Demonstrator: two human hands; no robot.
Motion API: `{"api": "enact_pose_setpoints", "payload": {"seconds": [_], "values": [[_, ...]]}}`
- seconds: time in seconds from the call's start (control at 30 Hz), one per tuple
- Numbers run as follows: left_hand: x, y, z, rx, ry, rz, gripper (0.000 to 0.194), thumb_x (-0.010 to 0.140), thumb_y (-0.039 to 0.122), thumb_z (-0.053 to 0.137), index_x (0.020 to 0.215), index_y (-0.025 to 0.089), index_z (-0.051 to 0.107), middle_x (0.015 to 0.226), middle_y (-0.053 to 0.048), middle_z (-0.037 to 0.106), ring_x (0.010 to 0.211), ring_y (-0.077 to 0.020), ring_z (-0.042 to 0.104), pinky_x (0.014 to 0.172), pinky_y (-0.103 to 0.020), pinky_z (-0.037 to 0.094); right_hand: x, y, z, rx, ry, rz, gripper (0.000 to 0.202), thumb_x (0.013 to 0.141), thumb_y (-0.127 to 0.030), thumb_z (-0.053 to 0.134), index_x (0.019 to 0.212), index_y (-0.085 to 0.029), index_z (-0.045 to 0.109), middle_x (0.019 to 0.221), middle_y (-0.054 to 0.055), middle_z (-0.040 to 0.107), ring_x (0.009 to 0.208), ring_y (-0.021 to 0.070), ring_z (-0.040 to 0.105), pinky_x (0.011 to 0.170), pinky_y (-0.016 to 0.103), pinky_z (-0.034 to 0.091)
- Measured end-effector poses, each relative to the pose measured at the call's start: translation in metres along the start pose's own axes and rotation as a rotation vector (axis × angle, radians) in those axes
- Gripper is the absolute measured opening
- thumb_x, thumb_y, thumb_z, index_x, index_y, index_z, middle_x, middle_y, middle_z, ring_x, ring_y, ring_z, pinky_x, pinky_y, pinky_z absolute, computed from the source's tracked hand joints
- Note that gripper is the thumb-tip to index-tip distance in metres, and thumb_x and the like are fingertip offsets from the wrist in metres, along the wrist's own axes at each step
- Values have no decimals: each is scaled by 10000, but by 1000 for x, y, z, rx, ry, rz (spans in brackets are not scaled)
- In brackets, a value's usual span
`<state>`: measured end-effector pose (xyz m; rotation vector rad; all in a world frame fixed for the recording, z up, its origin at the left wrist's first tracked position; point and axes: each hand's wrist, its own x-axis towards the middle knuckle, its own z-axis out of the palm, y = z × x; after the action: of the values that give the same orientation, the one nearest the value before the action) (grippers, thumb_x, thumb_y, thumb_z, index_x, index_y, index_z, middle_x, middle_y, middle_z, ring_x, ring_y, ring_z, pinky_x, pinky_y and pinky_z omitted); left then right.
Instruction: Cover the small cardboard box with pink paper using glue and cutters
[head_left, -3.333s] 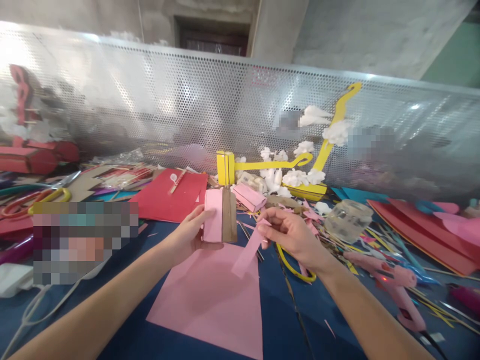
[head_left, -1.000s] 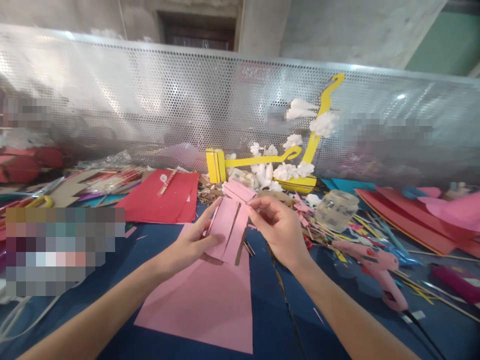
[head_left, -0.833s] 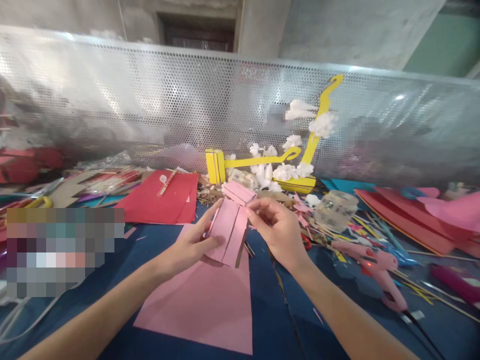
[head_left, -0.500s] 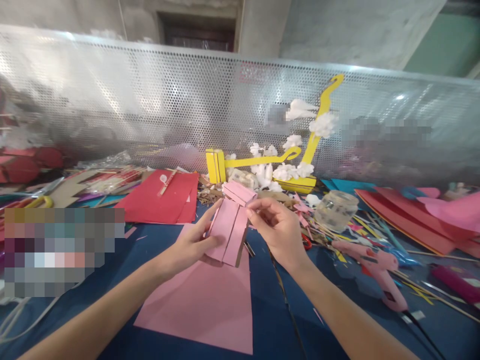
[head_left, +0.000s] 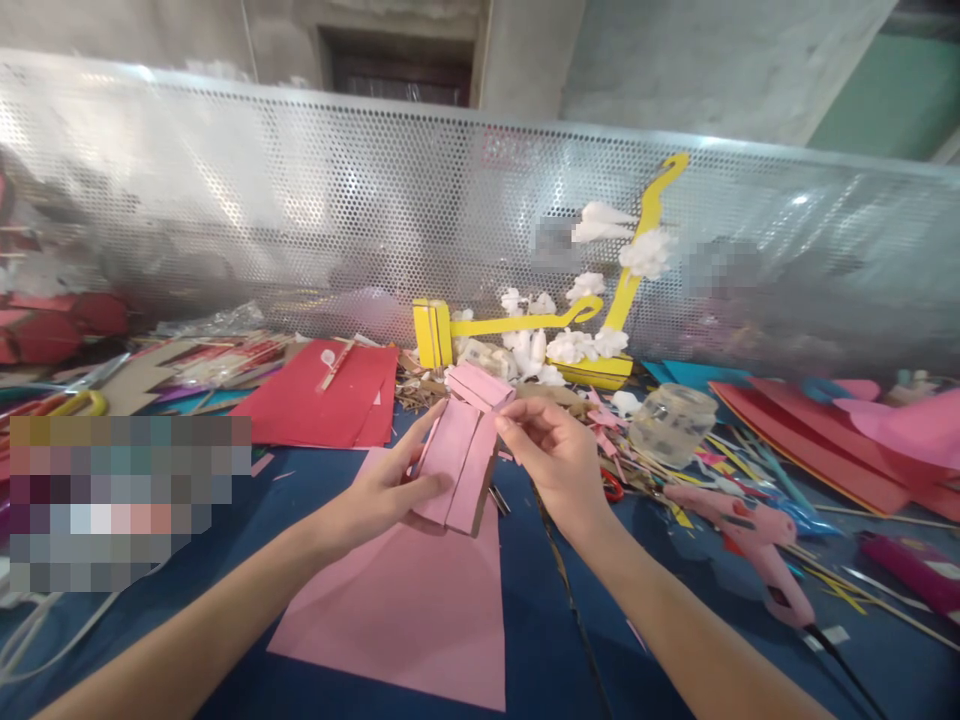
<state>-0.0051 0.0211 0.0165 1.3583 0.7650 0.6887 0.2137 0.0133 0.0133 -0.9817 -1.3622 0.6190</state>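
A small pink paper-covered piece (head_left: 459,465), with a dark seam down its middle and a shorter section folded at its top, is held up in front of me. My left hand (head_left: 397,480) grips it from the left, thumb on its face and fingers behind. At its upper right edge, my right hand (head_left: 551,450) pinches with thumb and forefinger near the joint of the two sections. Below them a pink sheet (head_left: 420,610) lies on the blue table surface (head_left: 540,640).
Red sheets (head_left: 315,395) lie at the left back. Yellow pieces with white flowers (head_left: 574,345) stand by the perforated metal screen (head_left: 420,200). A clear jar (head_left: 671,425), paper scraps and a pink glue gun (head_left: 750,540) are at the right.
Both hands and the pink piece stay almost in place. The fingers of my right hand have shifted very slightly at its edge.
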Motion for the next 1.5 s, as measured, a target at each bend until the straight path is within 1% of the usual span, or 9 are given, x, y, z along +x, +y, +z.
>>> {"api": "enact_pose_setpoints", "payload": {"seconds": [0.17, 0.53, 0.7, 0.87, 1.03, 1.2, 1.27, 1.37, 1.5], "values": [[0, 1, -1, 27, -22, 10, 913, 950, 330, 680, 1654, 473, 116, 1362, -93, 616, 1065, -292, 706, 850, -497, 658, 0, 5, 0, -64, 33, 14, 173, 867, -378, 740, 909, -214, 701, 794, 5, 667, 651, 142, 544, 606, 287, 432], [0, -2, -2, 18, -47, 21, 925, 952, 329, 683, 1656, 469, 101, 1360, -97, 624, 1070, -295, 717, 832, -460, 661, 1, 7, 1, -302, 115, -112, 89, 849, -314, 704, 829, -227, 698, 901, 31, 626, 822, 202, 555, 712, 334, 458], [-2, -2, -2, 27, -33, 30, 910, 954, 326, 686, 1652, 477, 123, 1386, -96, 620, 1082, -292, 712, 813, -426, 661, 0, 7, 1, -348, 136, -116, 103, 867, -315, 700, 916, -227, 677, 909, 29, 637, 832, 208, 564, 793, 365, 483], [-2, -2, -2, 9, -31, 32, 895, 964, 319, 678, 1647, 494, 126, 1418, -95, 611, 1072, -284, 718, 814, -423, 660, -1, 0, 1, -378, 73, -215, 136, 933, -275, 637, 1027, -241, 729, 1095, 72, 679, 951, 238, 623, 831, 385, 498], [-2, -3, -3, 29, -32, 30, 892, 949, 310, 696, 1646, 484, 168, 1443, -91, 599, 1089, -282, 702, 800, -377, 650, 0, 3, 1, -392, 89, -218, 95, 931, -262, 650, 993, -236, 717, 1052, 66, 692, 985, 249, 639, 879, 403, 509], [0, -2, -3, 18, 4, 31, 893, 938, 324, 701, 1649, 470, 181, 1381, -104, 622, 1040, -283, 704, 791, -410, 653, -3, 1, 1, -424, 109, -241, 132, 936, -236, 652, 1064, -231, 685, 1071, 75, 675, 1000, 248, 626, 894, 411, 518], [2, -2, -3, -29, 52, 33, 924, 932, 311, 702, 1651, 477, 146, 1348, -106, 629, 1016, -275, 707, 788, -431, 658, -6, -4, 0, -449, 38, -353, 114, 961, -213, 631, 1058, -236, 685, 1084, 77, 657, 1037, 244, 627, 918, 409, 519], [5, -3, -7, -105, 118, 44, 952, 933, 303, 701, 1642, 508, 101, 1368, -91, 622, 1023, -268, 723, 807, -437, 660, -12, -13, -4, -530, -196, -545, 124, 990, -180, 616, 1049, -247, 703, 1076, 70, 662, 1045, 232, 636, 942, 410, 512], [6, -1, -11, -152, 162, 49, 923, 947, 305, 687, 1632, 531, 112, 1375, -62, 636, 984, -241, 752, 829, -437, 660, -16, -16, -9, -667, -421, -653, 111, 993, -212, 661, 1081, -247, 719, 1065, 65, 694, 1021, 234, 626, 946, 429, 497]]}}
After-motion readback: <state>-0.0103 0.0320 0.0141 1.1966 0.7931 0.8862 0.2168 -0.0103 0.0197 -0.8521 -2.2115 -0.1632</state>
